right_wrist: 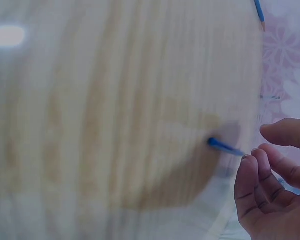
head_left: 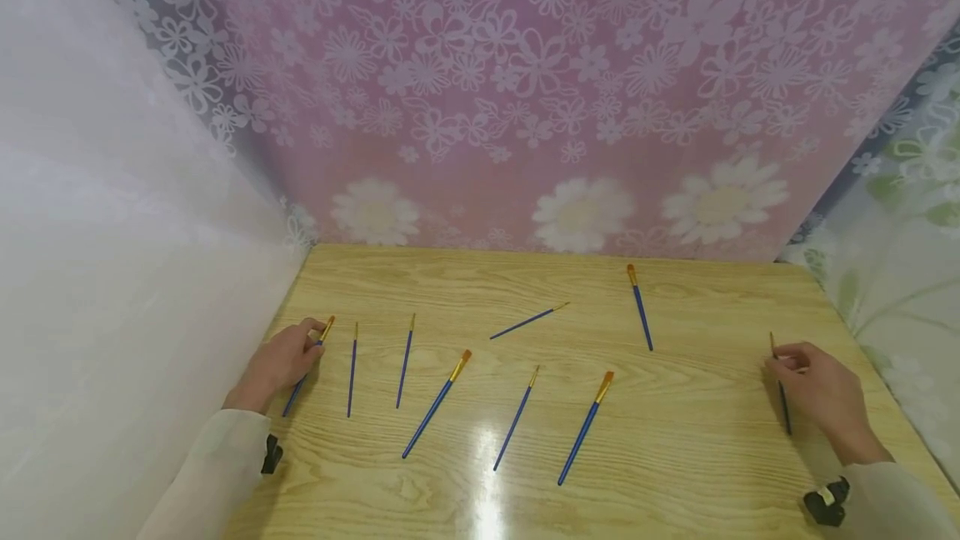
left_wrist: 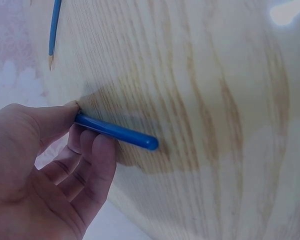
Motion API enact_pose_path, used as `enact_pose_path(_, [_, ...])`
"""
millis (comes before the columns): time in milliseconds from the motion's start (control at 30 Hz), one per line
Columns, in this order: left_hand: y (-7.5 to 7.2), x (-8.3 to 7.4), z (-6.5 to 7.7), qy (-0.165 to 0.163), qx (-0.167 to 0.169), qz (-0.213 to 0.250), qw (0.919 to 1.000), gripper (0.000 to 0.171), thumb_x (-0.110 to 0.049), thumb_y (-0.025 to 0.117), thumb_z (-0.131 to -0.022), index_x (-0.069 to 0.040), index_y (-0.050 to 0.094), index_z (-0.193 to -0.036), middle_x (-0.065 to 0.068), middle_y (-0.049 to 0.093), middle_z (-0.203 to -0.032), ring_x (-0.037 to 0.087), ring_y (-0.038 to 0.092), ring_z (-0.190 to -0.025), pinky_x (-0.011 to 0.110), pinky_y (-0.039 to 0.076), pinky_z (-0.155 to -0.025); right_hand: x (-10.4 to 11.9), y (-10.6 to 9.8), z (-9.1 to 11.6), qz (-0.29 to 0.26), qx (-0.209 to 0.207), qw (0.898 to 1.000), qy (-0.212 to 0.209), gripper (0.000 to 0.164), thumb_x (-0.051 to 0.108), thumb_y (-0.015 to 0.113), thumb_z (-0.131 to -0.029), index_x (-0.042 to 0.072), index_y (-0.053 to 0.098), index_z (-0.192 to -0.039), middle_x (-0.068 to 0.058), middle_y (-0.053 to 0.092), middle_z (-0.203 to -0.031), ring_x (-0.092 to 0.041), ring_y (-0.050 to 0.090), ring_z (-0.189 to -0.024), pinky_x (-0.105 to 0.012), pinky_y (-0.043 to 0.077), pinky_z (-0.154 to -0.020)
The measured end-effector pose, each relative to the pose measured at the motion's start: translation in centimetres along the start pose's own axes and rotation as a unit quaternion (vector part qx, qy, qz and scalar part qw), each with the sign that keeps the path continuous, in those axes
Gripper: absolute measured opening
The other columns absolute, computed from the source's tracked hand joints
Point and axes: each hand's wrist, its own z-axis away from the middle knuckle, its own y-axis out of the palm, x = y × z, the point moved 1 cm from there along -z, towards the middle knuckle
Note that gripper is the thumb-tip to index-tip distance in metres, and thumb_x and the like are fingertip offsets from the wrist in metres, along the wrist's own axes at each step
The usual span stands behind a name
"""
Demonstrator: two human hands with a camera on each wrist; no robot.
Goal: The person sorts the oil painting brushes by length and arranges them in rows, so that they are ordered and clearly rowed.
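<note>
At the table's left, my left hand (head_left: 279, 363) pinches a blue-handled paintbrush (head_left: 297, 397) with a gold ferrule and orange-brown bristles. In the left wrist view the rounded handle end (left_wrist: 122, 134) sticks out between thumb and fingertips, close above the wood. Far to the right, my right hand (head_left: 821, 386) holds a thinner paintbrush (head_left: 784, 411) by its upper part, bristles pointing away from me. The right wrist view shows its blue handle (right_wrist: 225, 146) at the fingertips; the thumb looks slightly apart there, and part of the brush is hidden.
Between the hands, several blue paintbrushes lie on the wood-grain table (head_left: 697, 473), including a thin one (head_left: 352, 377) beside my left hand, wide ones (head_left: 427, 419) (head_left: 579, 440) and one (head_left: 642, 317) at the back. A pink floral curtain (head_left: 480, 107) stands behind; a white wall (head_left: 135, 190) rises at left.
</note>
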Motion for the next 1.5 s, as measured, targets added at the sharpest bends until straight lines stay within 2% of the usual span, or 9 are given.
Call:
enact_pose_path(100, [-0.1, 0.0, -0.1, 0.005, -0.004, 0.001, 1.0000, 0.046, -0.013, 0.063, -0.110, 0.007, 0.052, -0.150, 0.023, 0.076, -0.113, 0.030, 0.073, -0.091, 0.049, 0.060, -0.076, -0.4, -0.1, 0.1, -0.001, 0.013, 1.000, 0.016, 0.053, 0.033, 0.061, -0.111, -0.013, 0.061, -0.137, -0.033, 0.071, -0.119, -0.047, 0.069, -0.098, -0.048, 0.051, -0.072])
enact_pose_path(233, [-0.1, 0.0, -0.1, 0.005, -0.002, 0.000, 1.0000, 0.046, -0.013, 0.063, -0.110, 0.007, 0.052, -0.150, 0.022, 0.076, -0.112, 0.028, 0.072, -0.089, 0.048, 0.059, -0.075, -0.8, -0.1, 0.2, 0.002, 0.024, 0.999, 0.027, 0.056, 0.033, 0.064, -0.109, -0.016, 0.059, -0.136, -0.032, 0.072, -0.114, -0.032, 0.071, -0.084, -0.042, 0.052, -0.066])
enact_pose_path(333, [-0.1, 0.0, -0.1, 0.001, 0.001, 0.000, 1.0000, 0.046, -0.013, 0.062, -0.110, 0.006, 0.052, -0.150, 0.023, 0.076, -0.113, 0.028, 0.072, -0.089, 0.048, 0.059, -0.075, -1.1, -0.1, 0.2, 0.008, 0.023, 1.000, 0.018, 0.054, 0.029, 0.066, -0.108, -0.018, 0.060, -0.133, -0.030, 0.073, -0.107, -0.023, 0.067, -0.077, -0.040, 0.052, -0.064])
enact_pose_path(633, [-0.1, -0.1, -0.1, -0.006, 0.003, 0.002, 1.0000, 0.046, -0.014, 0.063, -0.110, 0.006, 0.052, -0.151, 0.023, 0.076, -0.114, 0.027, 0.073, -0.090, 0.048, 0.059, -0.075, -2.0, 0.5, -0.1, 0.020, 0.020, 1.000, 0.003, 0.042, 0.020, 0.068, -0.105, -0.016, 0.065, -0.126, -0.024, 0.074, -0.101, -0.017, 0.064, -0.075, -0.034, 0.047, -0.064])
enact_pose_path(767, [-0.1, -0.1, -0.1, -0.007, 0.003, 0.001, 1.0000, 0.046, -0.013, 0.062, -0.110, 0.006, 0.052, -0.151, 0.023, 0.076, -0.115, 0.028, 0.073, -0.091, 0.049, 0.059, -0.076, -1.9, 0.6, 0.0, 0.020, 0.015, 1.000, 0.000, 0.039, 0.018, 0.068, -0.105, -0.015, 0.066, -0.125, -0.024, 0.074, -0.100, -0.018, 0.065, -0.075, -0.036, 0.048, -0.065])
enact_pose_path(967, [-0.1, -0.1, -0.1, -0.008, 0.003, -0.001, 1.0000, 0.046, -0.013, 0.062, -0.110, 0.006, 0.052, -0.151, 0.023, 0.076, -0.115, 0.029, 0.073, -0.092, 0.051, 0.060, -0.078, -1.6, 0.7, 0.2, 0.025, 0.010, 1.000, -0.016, 0.032, 0.013, 0.068, -0.104, -0.013, 0.069, -0.123, -0.024, 0.074, -0.100, -0.027, 0.070, -0.078, -0.042, 0.050, -0.066])
enact_pose_path(1233, [-0.2, -0.3, 0.0, -0.011, 0.006, 0.001, 0.9999, 0.046, -0.012, 0.063, -0.110, 0.006, 0.052, -0.151, 0.023, 0.076, -0.115, 0.028, 0.073, -0.091, 0.049, 0.059, -0.077, -1.0, 0.4, 0.2, 0.032, 0.002, 0.999, -0.037, 0.028, 0.008, 0.065, -0.105, -0.013, 0.068, -0.123, -0.024, 0.073, -0.098, -0.042, 0.070, -0.085, -0.033, 0.044, -0.064])
enact_pose_path(1500, [-0.1, -0.2, -0.1, -0.013, 0.005, 0.000, 0.9999, 0.046, -0.013, 0.063, -0.110, 0.005, 0.052, -0.151, 0.022, 0.076, -0.114, 0.028, 0.073, -0.091, 0.050, 0.059, -0.078, -1.2, 0.4, 0.0, 0.028, 0.003, 0.998, -0.058, 0.022, 0.001, 0.064, -0.104, -0.013, 0.069, -0.119, -0.025, 0.072, -0.097, -0.041, 0.069, -0.082, -0.033, 0.044, -0.063])
